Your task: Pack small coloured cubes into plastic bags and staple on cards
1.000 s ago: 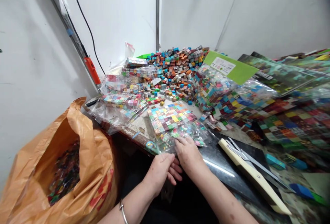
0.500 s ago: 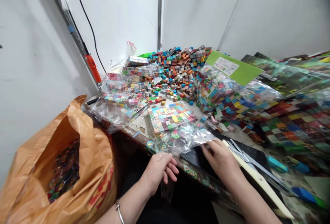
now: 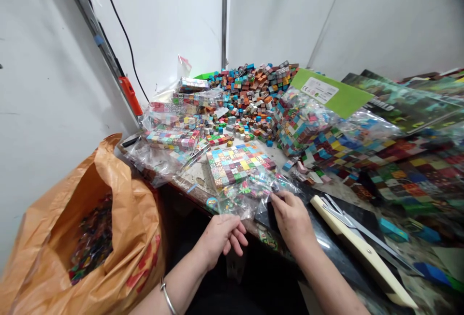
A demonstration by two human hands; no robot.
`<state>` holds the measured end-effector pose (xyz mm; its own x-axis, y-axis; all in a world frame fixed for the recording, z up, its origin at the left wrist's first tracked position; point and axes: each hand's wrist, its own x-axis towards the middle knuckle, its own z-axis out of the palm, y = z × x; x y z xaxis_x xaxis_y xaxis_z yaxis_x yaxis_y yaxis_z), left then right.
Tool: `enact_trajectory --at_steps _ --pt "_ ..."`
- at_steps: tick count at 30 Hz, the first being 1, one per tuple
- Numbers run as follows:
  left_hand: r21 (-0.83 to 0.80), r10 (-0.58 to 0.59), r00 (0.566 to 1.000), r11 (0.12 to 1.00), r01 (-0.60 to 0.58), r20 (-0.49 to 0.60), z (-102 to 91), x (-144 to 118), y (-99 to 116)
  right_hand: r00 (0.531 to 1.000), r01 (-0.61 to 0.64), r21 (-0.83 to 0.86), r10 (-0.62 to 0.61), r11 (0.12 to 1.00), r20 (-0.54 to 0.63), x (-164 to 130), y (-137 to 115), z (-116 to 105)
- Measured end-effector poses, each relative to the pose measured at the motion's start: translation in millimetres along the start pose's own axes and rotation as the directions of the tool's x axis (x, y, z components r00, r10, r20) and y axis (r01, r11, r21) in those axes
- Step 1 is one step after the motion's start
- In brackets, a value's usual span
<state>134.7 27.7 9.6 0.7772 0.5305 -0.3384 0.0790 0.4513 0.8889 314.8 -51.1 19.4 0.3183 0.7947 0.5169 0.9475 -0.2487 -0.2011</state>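
Observation:
A clear plastic bag (image 3: pixel 250 192) with a flat sheet of small coloured cubes (image 3: pixel 237 163) inside lies at the table's near edge. My left hand (image 3: pixel 219 237) pinches the bag's open near edge at the left. My right hand (image 3: pixel 292 218) grips the same edge farther right, fingertips on the plastic. Small loose bits sit inside the bag's mouth between my hands.
A heap of loose coloured cubes (image 3: pixel 253 95) fills the back of the table. More filled bags (image 3: pixel 170 134) lie at left and several at right (image 3: pixel 326 134). An open orange sack (image 3: pixel 90 228) stands at lower left. Scissors (image 3: pixel 362 235) and a pale stick lie to the right.
My right hand went right along the bag's edge, then came back left and up onto the bag's mouth. My left hand stayed on the near edge.

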Motion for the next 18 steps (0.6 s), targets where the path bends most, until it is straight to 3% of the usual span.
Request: enact_trajectory --at_steps 11,18 --pt "0.030 -0.070 0.997 0.997 0.069 0.023 -3.0 2 6 0.997 0.021 -0.107 -0.013 0.994 0.080 -3 -14 5" --pt "0.045 -0.072 0.996 0.997 0.070 0.046 -5.8 2 7 0.998 0.036 -0.183 -0.028 0.982 0.050 -8 -17 -3"
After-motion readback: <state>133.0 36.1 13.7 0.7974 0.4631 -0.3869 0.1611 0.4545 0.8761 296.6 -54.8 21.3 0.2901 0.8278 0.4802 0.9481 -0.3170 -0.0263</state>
